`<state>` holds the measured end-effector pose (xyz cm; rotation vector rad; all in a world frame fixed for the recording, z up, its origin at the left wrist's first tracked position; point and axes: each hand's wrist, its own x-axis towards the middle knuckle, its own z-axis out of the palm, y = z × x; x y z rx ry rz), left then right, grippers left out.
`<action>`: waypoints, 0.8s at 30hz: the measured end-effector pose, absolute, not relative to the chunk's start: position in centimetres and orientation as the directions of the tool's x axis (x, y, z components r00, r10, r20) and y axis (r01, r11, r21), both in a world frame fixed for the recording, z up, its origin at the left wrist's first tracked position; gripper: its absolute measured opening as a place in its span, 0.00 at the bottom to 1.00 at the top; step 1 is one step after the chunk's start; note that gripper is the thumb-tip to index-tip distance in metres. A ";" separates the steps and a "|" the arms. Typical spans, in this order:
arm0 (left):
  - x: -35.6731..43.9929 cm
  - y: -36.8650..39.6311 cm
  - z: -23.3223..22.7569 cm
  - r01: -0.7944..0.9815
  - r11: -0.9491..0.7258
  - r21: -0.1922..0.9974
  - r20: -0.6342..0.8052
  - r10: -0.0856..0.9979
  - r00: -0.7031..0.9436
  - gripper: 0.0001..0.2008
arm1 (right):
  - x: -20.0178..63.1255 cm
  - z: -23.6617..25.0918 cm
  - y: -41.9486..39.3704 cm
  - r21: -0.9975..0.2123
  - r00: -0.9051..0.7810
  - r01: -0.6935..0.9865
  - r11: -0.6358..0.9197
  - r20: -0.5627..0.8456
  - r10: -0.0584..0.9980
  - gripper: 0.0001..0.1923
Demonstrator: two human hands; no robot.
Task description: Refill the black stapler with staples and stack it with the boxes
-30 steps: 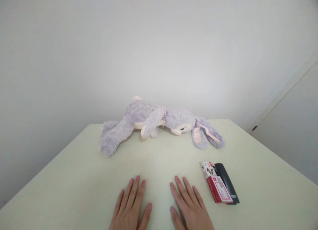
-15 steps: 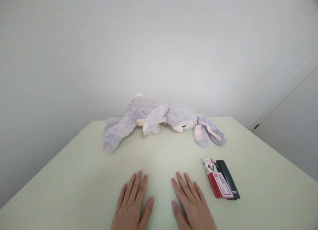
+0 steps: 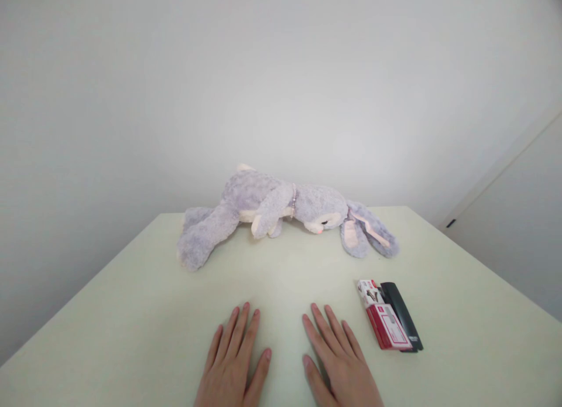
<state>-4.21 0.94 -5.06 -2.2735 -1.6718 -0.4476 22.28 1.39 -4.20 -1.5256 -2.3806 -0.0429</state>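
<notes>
My left hand [image 3: 235,360] lies palm down on the pale green table [image 3: 132,313], fingers spread, holding nothing. To its right, my right hand [image 3: 338,360] rests flat in the same way, also bare. Just beyond the right hand's fingers, on the right, sit a red-and-white box [image 3: 389,328] and a smaller white box [image 3: 369,292] with a picture on it. A black stapler [image 3: 401,314] lies along their right side. Farther back, a grey-lilac plush rabbit [image 3: 263,196] is stretched on its side, head and ears to the right, with a bead necklace [image 3: 294,201] round its neck.
Behind the table rises a plain pale wall [image 3: 281,91]. At the right a pale panel [image 3: 513,219] with a small dark fitting [image 3: 451,223] stands beyond the table's slanting edge.
</notes>
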 end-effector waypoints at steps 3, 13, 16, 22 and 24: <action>-4.2 0.9 -5.0 0.956 -0.289 -0.042 0.403 0.871 0.281 0.38 | 22.2 -4.1 1.4 -0.163 -0.376 0.889 0.428 0.275 0.885 0.37; -4.2 0.9 -4.6 0.953 -0.287 -0.094 0.391 0.870 0.301 0.38 | 22.2 -3.8 1.3 -0.173 -0.370 0.893 0.416 0.244 0.896 0.37; -4.2 0.9 -4.6 0.956 -0.284 -0.069 0.391 0.874 0.288 0.38 | 22.2 -3.7 1.3 -0.207 -0.367 0.884 0.419 0.249 0.897 0.37; -4.1 1.0 -4.9 0.955 -0.297 -0.020 0.404 0.871 0.280 0.38 | 22.3 -3.7 1.3 -0.269 -0.352 0.867 0.420 0.266 0.898 0.38; -4.3 1.0 -5.0 0.954 -0.301 0.020 0.399 0.877 0.268 0.38 | 22.2 -3.7 1.3 -0.295 -0.345 0.860 0.416 0.264 0.901 0.37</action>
